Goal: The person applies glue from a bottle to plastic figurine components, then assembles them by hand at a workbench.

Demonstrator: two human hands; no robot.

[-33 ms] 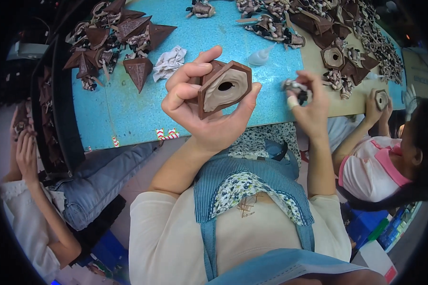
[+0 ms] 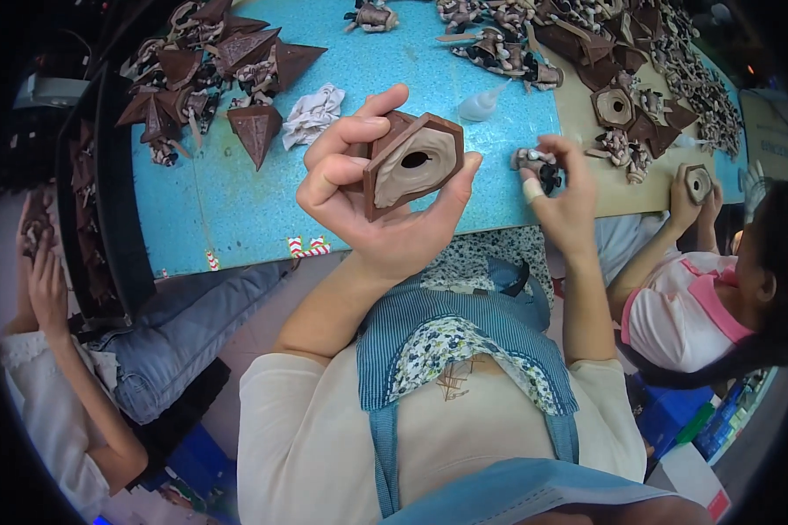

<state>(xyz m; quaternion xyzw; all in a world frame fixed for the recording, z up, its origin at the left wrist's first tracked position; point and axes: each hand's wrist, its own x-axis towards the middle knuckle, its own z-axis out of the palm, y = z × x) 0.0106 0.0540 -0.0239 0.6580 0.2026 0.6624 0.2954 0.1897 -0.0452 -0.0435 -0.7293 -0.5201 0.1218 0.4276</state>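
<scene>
In my left hand, fingers and thumb grip a brown angular piece by its edges. Its grey-beige underside, with a dark oval hole in the middle, faces me. To the right, my right hand pinches a small figurine in dark and pale colours between thumb and fingers; part of it is hidden by the hand. A pale wrap covers the tip of that thumb. The two hands are apart, both above the near part of the blue tabletop.
Brown pointed pieces and small figures lie heaped at the back left. More figurines spread across the back right. A crumpled white cloth and a translucent dropper bottle lie between. Co-workers sit on both sides; the right one holds a similar brown piece.
My right hand has shifted a little to the left with the figurine, which shows more clearly now. My left hand and the brown piece stay nearly where they were.
</scene>
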